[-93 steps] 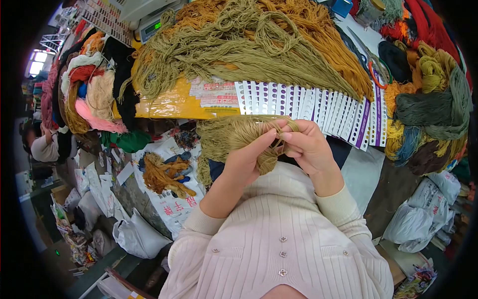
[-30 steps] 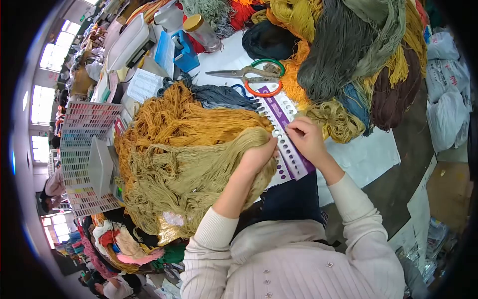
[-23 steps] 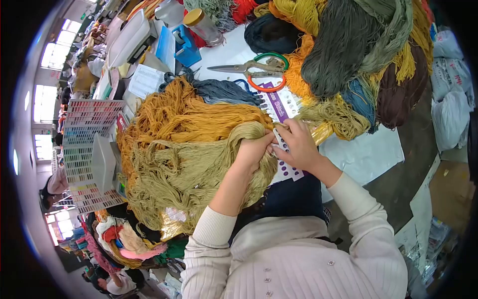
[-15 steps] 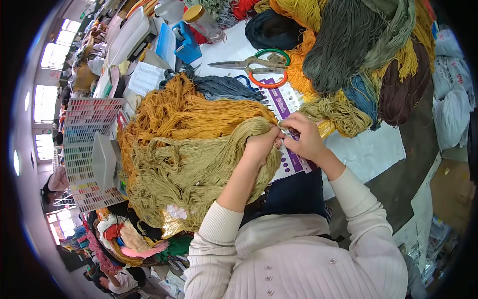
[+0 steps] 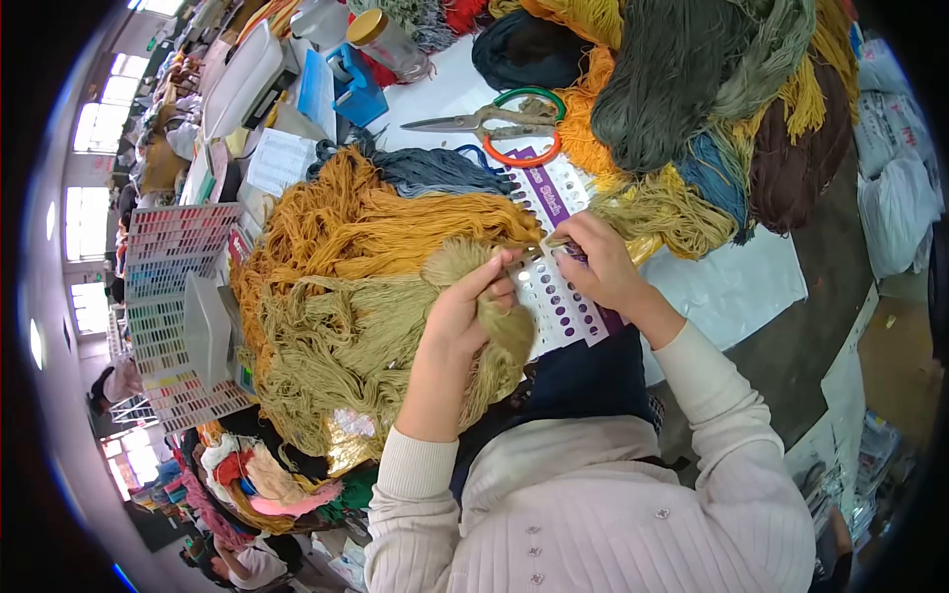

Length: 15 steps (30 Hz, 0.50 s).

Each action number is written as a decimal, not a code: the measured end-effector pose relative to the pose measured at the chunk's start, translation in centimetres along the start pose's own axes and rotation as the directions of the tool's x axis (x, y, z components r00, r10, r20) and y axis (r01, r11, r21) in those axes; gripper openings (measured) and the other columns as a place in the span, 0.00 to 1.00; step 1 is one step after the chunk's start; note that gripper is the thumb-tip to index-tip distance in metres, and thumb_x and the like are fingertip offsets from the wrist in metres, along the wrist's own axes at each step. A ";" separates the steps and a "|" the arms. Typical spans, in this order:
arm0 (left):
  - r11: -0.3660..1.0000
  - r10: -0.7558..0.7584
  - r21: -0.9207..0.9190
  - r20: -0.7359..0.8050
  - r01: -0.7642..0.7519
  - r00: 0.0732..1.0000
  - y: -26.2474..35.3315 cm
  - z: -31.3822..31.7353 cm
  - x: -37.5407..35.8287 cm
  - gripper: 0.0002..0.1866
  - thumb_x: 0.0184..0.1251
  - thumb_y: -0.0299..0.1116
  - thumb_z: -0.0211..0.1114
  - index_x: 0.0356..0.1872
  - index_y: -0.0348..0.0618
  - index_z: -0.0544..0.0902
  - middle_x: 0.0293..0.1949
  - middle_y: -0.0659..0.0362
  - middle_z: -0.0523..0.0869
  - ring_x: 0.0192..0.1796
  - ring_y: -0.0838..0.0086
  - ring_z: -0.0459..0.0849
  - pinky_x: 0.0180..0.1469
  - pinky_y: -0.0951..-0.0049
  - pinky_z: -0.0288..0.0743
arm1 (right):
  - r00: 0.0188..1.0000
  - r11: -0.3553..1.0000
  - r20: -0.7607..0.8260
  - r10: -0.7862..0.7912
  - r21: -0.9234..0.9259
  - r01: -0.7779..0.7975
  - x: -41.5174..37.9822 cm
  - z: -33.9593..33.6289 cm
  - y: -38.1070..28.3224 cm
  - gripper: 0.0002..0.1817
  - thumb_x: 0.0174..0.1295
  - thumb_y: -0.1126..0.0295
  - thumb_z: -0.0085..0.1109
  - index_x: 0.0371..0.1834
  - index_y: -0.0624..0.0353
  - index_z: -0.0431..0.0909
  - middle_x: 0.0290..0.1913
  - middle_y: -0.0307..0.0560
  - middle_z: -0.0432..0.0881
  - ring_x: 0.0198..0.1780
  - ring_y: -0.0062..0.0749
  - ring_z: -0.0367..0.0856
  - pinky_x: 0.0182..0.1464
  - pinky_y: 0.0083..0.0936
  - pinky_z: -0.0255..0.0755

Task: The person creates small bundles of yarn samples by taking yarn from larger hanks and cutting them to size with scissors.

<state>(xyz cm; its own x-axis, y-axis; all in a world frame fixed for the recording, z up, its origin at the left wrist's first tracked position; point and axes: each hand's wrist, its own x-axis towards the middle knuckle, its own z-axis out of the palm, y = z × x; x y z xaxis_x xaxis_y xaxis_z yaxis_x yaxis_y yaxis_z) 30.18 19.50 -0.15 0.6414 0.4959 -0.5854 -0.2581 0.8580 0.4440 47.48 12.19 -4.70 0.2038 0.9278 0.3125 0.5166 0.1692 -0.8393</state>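
My left hand (image 5: 474, 306) is closed around part of the olive-green yarn (image 5: 341, 346), which bulges above and below the fingers. To its right, my right hand (image 5: 598, 259) pinches a thin pale strand near the top of a white and purple punched card (image 5: 563, 292). The card has rows of round holes, and text on its purple band. Mustard-orange yarn (image 5: 415, 232) lies just beyond the olive yarn. Scissors (image 5: 484, 124) with a green and an orange handle rest on the table behind the card.
Dark grey yarn (image 5: 662, 89), brown yarn (image 5: 801, 158) and other skeins are heaped at the back right. A blue tape dispenser (image 5: 356, 89), a gold-lidded jar (image 5: 390, 44) and a thread colour chart (image 5: 178, 296) stand left. Another person (image 5: 252, 563) is at lower left.
My left hand has moved left, away from my right hand, drawing the olive yarn with it. More of the card shows between the hands. The whole view has shifted slightly.
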 end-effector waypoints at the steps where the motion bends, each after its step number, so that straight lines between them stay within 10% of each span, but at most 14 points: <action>1: 0.997 -0.006 -0.080 0.078 0.013 0.997 0.2 -0.1 -0.4 0.09 0.57 0.28 0.54 0.39 0.39 0.73 0.24 0.62 0.76 0.18 0.85 0.66 0.20 0.88 0.61 | 1.000 1.000 -0.025 0.010 -0.014 -0.010 0.0 0.2 0.0 0.13 0.41 0.74 0.52 0.32 0.63 0.69 0.31 0.50 0.70 0.35 0.42 0.70 0.38 0.30 0.64; 3: 0.996 0.030 -0.092 0.104 -0.020 0.994 0.4 0.3 -0.8 0.13 0.55 0.27 0.55 0.44 0.40 0.72 0.25 0.61 0.77 0.18 0.84 0.67 0.21 0.88 0.62 | 0.996 1.000 -0.091 -0.025 -0.005 0.025 0.3 0.7 0.2 0.13 0.42 0.76 0.51 0.34 0.62 0.67 0.26 0.49 0.70 0.29 0.38 0.70 0.32 0.27 0.65; 7: 0.831 0.010 0.557 -0.044 0.016 0.999 -2.2 0.9 3.2 0.13 0.57 0.31 0.55 0.43 0.39 0.72 0.24 0.60 0.78 0.20 0.82 0.70 0.22 0.86 0.64 | 0.956 0.847 0.130 0.264 0.444 -0.294 0.9 0.0 0.9 0.14 0.43 0.81 0.51 0.36 0.61 0.66 0.20 0.36 0.68 0.19 0.15 0.63 0.21 0.12 0.57; 10: 0.683 0.025 0.719 -0.203 0.132 0.979 -3.3 1.2 4.6 0.11 0.57 0.33 0.54 0.38 0.38 0.74 0.22 0.60 0.77 0.20 0.80 0.71 0.23 0.83 0.66 | 0.727 0.484 0.614 0.307 0.557 -0.675 3.1 -4.5 -2.7 0.19 0.42 0.82 0.50 0.41 0.60 0.65 0.20 0.36 0.69 0.18 0.17 0.63 0.20 0.10 0.56; 13: 0.716 0.036 0.676 -0.281 0.172 0.959 -2.8 2.3 4.5 0.09 0.57 0.34 0.55 0.30 0.38 0.76 0.20 0.61 0.76 0.19 0.80 0.70 0.23 0.82 0.66 | 0.960 0.457 0.105 0.261 0.862 -0.219 6.0 -11.1 -6.5 0.18 0.48 0.80 0.50 0.44 0.63 0.64 0.29 0.43 0.72 0.26 0.21 0.70 0.25 0.13 0.65; 15: 0.748 0.039 0.645 -0.276 0.155 0.960 -2.5 3.0 4.0 0.09 0.58 0.34 0.53 0.29 0.38 0.76 0.19 0.61 0.75 0.18 0.80 0.70 0.23 0.82 0.65 | 0.855 0.577 -0.415 0.311 0.797 0.177 7.5 -14.1 -6.5 0.21 0.47 0.80 0.50 0.48 0.64 0.62 0.39 0.47 0.70 0.32 0.27 0.71 0.30 0.15 0.68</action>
<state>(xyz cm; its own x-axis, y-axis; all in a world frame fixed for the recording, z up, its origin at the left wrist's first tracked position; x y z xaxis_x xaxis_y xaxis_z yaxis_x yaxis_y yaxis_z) 35.56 18.91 -1.60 0.4067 0.5469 -0.7318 0.3725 0.6322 0.6795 57.34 13.32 9.38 0.6802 0.7078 0.1907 -0.3286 0.5269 -0.7838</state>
